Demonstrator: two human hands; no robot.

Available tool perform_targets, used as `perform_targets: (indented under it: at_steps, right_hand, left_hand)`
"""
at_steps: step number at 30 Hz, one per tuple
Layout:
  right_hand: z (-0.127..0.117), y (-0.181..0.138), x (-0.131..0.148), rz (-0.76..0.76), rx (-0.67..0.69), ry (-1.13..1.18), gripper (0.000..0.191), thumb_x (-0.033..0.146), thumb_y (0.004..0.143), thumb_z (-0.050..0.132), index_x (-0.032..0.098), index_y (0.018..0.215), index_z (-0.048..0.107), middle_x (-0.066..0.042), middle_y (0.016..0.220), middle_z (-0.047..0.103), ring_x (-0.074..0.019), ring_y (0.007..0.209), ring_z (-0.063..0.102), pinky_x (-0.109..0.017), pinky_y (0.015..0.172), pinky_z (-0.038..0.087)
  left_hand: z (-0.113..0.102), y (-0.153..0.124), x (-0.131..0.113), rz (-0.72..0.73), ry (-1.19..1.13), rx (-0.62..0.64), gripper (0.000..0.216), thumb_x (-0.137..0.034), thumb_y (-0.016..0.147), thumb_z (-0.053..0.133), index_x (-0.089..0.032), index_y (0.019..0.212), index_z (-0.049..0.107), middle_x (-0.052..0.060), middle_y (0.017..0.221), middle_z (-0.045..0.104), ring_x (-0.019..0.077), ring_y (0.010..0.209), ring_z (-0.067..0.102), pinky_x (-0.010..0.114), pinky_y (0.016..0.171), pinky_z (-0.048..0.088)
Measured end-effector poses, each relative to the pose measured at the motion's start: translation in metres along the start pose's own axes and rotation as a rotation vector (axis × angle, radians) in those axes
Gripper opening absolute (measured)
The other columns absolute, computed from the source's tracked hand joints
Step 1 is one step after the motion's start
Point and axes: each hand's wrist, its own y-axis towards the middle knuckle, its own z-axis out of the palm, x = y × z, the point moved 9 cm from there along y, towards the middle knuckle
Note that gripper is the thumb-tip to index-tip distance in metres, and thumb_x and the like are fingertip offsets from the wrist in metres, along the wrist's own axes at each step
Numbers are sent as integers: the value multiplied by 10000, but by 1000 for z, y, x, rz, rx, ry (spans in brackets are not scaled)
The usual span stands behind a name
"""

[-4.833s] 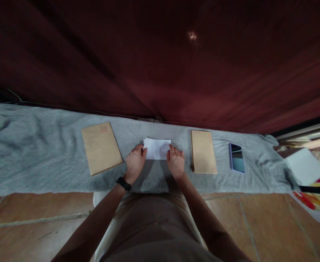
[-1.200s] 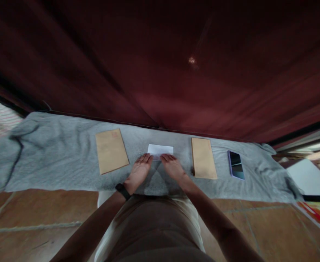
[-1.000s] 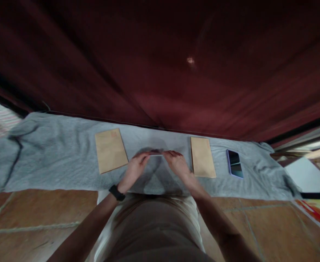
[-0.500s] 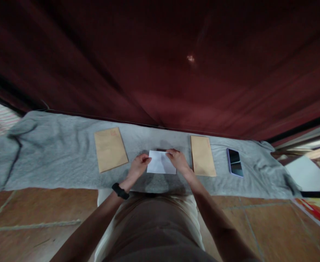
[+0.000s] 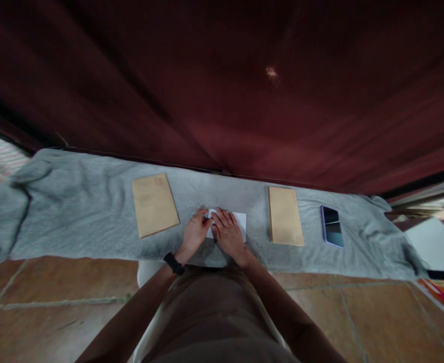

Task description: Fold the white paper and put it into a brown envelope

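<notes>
A folded white paper (image 5: 240, 222) lies on the grey cloth (image 5: 74, 212) in front of me. My right hand (image 5: 227, 233) lies flat on the paper with its fingers stretched out, covering most of it. My left hand (image 5: 195, 231) rests at the paper's left edge, fingers curled against the edge; a black watch (image 5: 173, 263) is on that wrist. Only the paper's right part and a bit of its top left corner show.
A brown envelope (image 5: 154, 204) lies left of my hands and a narrower brown envelope (image 5: 285, 216) to the right. A phone (image 5: 332, 232) lies further right. A dark red curtain (image 5: 222, 85) hangs behind the cloth. White and coloured papers (image 5: 434, 247) sit at the far right. Tiled floor (image 5: 48, 302) is below.
The paper was lifted off the cloth, turned and laid down nearer to me. My right hand has moved left onto it and now lies flat on it; my left hand stays at its left edge.
</notes>
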Motion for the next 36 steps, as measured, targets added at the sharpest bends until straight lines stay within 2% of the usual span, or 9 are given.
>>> perform_targets:
  at_steps: [7, 13, 20, 25, 36]
  right_hand:
    - [2, 0, -2, 21, -1, -35, 476, 367, 1084, 420, 213, 1532, 468, -78, 1621, 419, -265, 1498, 383, -505, 1245, 272]
    - [0, -3, -6, 30, 4, -46, 492, 399, 1081, 428, 222, 1538, 460, -67, 1632, 401, -281, 1507, 364, -514, 1246, 262]
    - [-10, -18, -29, 73, -1, -87, 539, 431, 1079, 417, 182, 1557, 431, -91, 1642, 379, -285, 1530, 318, -505, 1256, 240]
    - [-13, -31, -47, 107, -1, -116, 548, 390, 1080, 409, 175, 1584, 378, -109, 1656, 342, -278, 1524, 332, -505, 1248, 247]
    - [-21, -52, -70, 186, -79, -155, 606, 408, 1079, 390, 105, 1600, 325, -170, 1621, 390, -288, 1513, 354, -505, 1235, 280]
  left_hand:
    - [5, -20, 5, 42, 97, 64, 434, -261, 953, 517, -145, 1372, 508, 75, 888, 754, 238, 791, 727, 313, 679, 486]
    - [6, -29, 9, 33, 113, 86, 402, -244, 945, 526, -155, 1337, 514, 58, 875, 756, 232, 814, 732, 307, 697, 482]
    - [8, -29, 10, 8, 145, 88, 315, -235, 933, 561, -206, 1247, 559, 46, 904, 760, 227, 822, 732, 300, 696, 475]
    - [8, -30, 10, -14, 153, 113, 282, -238, 933, 566, -218, 1215, 570, 30, 880, 749, 218, 802, 718, 290, 681, 455]
    - [6, -30, 7, 11, 197, 98, 232, -242, 930, 573, -236, 1162, 582, 24, 898, 745, 216, 813, 717, 285, 691, 460]
